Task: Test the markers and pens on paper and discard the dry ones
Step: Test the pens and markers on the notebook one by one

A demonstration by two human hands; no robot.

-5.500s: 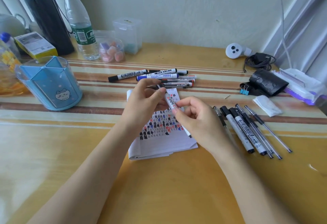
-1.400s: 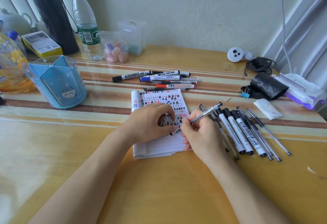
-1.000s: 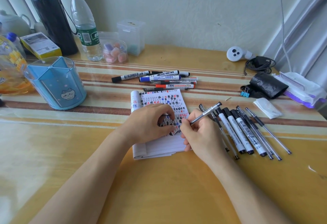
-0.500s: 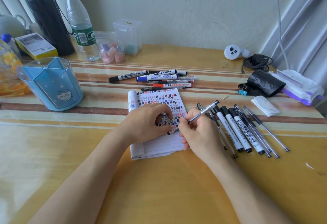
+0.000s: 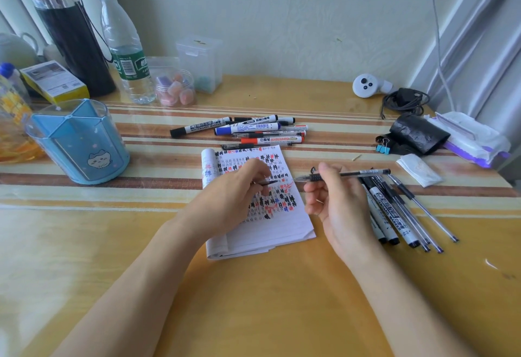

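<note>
A white notepad (image 5: 270, 232) covered in black, red and blue test marks lies mid-table. My left hand (image 5: 234, 196) rests on it and pinches a small black pen cap (image 5: 267, 183). My right hand (image 5: 338, 201) holds a clear black-ink pen (image 5: 349, 174) level just right of the pad, its bare tip pointing left toward the cap. A group of markers and pens (image 5: 253, 131) lies beyond the pad. A second row of markers and pens (image 5: 400, 210) lies to the right, partly hidden by my right hand.
A blue pen holder (image 5: 79, 142) stands at the left. Behind it are a water bottle (image 5: 125, 46), a black flask (image 5: 70, 32) and small plastic boxes (image 5: 197, 63). At the right lie a black roll (image 5: 417, 133), a wipes pack (image 5: 473, 142) and a tissue (image 5: 420, 170).
My right hand has lifted the pen off the pad and turned it level, tip toward my left hand. My left hand now shows the cap between its fingers.
</note>
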